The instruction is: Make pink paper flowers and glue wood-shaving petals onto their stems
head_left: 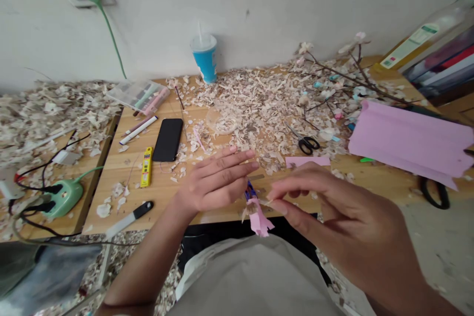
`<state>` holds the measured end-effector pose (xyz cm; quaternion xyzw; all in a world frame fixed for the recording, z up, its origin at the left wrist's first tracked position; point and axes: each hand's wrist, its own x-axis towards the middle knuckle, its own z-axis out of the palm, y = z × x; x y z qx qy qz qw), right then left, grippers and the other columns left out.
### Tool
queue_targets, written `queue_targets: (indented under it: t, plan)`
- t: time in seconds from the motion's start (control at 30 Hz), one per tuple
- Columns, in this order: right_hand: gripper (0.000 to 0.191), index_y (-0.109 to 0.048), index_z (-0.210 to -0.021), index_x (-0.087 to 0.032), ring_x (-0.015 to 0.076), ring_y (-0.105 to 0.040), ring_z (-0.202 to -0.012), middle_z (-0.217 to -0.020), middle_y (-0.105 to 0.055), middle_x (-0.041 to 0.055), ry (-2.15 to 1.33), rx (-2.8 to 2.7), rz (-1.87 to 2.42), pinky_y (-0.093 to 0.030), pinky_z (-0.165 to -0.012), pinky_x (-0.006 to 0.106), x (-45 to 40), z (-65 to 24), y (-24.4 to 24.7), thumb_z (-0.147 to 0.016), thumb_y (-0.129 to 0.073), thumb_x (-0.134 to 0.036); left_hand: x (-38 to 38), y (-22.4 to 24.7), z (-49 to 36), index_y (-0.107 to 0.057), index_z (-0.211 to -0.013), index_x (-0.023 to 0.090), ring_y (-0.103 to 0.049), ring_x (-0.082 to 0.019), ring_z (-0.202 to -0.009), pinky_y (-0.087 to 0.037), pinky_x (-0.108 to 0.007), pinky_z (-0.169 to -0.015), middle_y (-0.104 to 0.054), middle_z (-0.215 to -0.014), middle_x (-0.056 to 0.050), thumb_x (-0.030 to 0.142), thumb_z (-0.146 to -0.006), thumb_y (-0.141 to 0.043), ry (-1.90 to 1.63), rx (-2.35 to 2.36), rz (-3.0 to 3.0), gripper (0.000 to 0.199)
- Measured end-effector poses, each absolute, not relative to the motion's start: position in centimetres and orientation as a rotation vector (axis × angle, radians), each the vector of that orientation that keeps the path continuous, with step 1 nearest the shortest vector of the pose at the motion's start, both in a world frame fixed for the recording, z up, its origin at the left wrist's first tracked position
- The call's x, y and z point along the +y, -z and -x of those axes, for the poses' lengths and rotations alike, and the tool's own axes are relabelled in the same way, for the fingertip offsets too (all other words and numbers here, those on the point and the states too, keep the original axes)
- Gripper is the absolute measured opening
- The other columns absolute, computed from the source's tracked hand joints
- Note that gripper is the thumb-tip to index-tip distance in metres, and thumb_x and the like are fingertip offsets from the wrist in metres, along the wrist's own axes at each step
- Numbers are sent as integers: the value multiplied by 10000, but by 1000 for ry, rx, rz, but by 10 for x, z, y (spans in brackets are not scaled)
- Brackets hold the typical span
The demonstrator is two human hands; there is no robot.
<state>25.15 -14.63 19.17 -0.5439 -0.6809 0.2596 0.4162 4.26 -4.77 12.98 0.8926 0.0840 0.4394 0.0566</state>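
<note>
My left hand (222, 177) is held over the table's front edge, its fingers stretched out side by side, palm down. Close to its fingertips is a small dark blue item (251, 190) with a pink paper piece (260, 222) hanging below it; whether the hand touches it is hidden. To the right, my right hand (333, 212) pinches thumb and forefinger together on a thin, pale strand or stick, too small to make out, which points toward the pink piece. A pink paper strip (307, 161) lies just behind my right hand.
Pale shavings (255, 103) cover the table's back. Black scissors (307, 144), a phone (168, 139), a yellow box (146, 168), a cutter (129, 219) and a blue cup (206, 59) stand or lie around. Pink paper (407, 138) and flowered branches (355, 76) are at right.
</note>
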Motion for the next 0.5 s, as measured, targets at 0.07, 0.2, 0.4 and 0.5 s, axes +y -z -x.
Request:
queue_targets:
  t: [0.07,0.2,0.4,0.5]
  plan:
    - [111,-695,-940,-306,104,-688,-801,-864,-720,-58,-715,-1717,1328,-542,-703,192,-144,-250,-193,-891,-682,-208,-48,-132,-42,-619,-1052,150,-659,-253,-1209,-566,-433,-1055,-769,-1125,-125,120,-954,-587,-1282,254,-2697,107]
    - [50,-685,-871,-270,103,-667,-810,-855,-708,-47,-867,-1664,1315,-520,-773,222,-140,-247,-195,-887,-691,-223,-50,-133,-40,-613,-1076,151,-636,-252,-1239,-552,-450,-1065,-760,-1153,-125,123,-965,-573,-1236,262,-2659,122]
    - [58,-688,-833,-254,112,-640,-797,-823,-681,-33,-925,-1681,1363,-495,-747,248,-140,-247,-196,-881,-681,-222,-51,-131,-40,-647,-1061,184,-621,-241,-1258,-528,-427,-1094,-755,-1179,-104,132,-961,-584,-1213,261,-2603,129]
    - [76,-682,-828,-245,110,-634,-801,-818,-674,-33,-932,-1707,1359,-489,-743,253,-139,-246,-195,-885,-665,-198,-52,-131,-40,-647,-1076,188,-629,-239,-1248,-532,-420,-1091,-755,-1177,-105,131,-962,-582,-1214,260,-2603,143]
